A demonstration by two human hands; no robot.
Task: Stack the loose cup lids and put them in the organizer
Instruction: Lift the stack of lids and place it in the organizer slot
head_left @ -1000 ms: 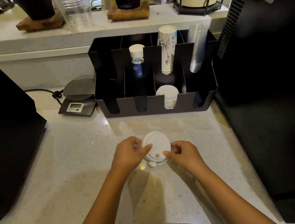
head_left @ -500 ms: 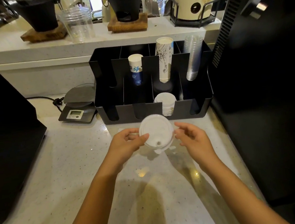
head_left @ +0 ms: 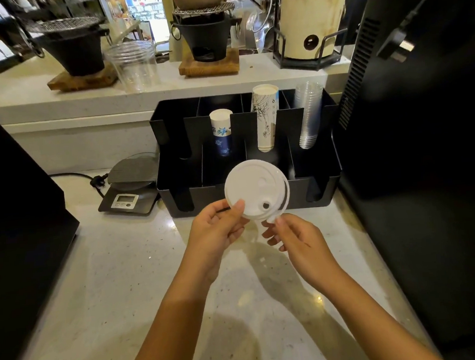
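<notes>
Two bare hands hold a small stack of white plastic cup lids (head_left: 255,189) up in the air, tilted toward the camera, in front of the organizer's front wall. Furthest left on the pale speckled stone worktop (head_left: 101,275) sits a flat digital scale (head_left: 130,188) with a round metal plate and a grey display, just beside the organizer. The left hand (head_left: 216,232) pinches the stack's lower left rim between thumb and fingers (head_left: 238,206). The lids are round and smooth, with a raised rim and a small dark sip hole; a second rim shows along the right edge, so there seem to be at least two, though the count is hard to tell. The right hand (head_left: 298,240) grips a small tab at the stack's lower right edge with its fingertips. Behind, the black slotted organizer (head_left: 316,185) is a boxy tray of compartments holding a short blue-printed paper cup stack (head_left: 221,132), a taller line-drawn paper cup stack (head_left: 265,118) and, at far right, ribbed clear plastic cups (head_left: 309,114).
</notes>
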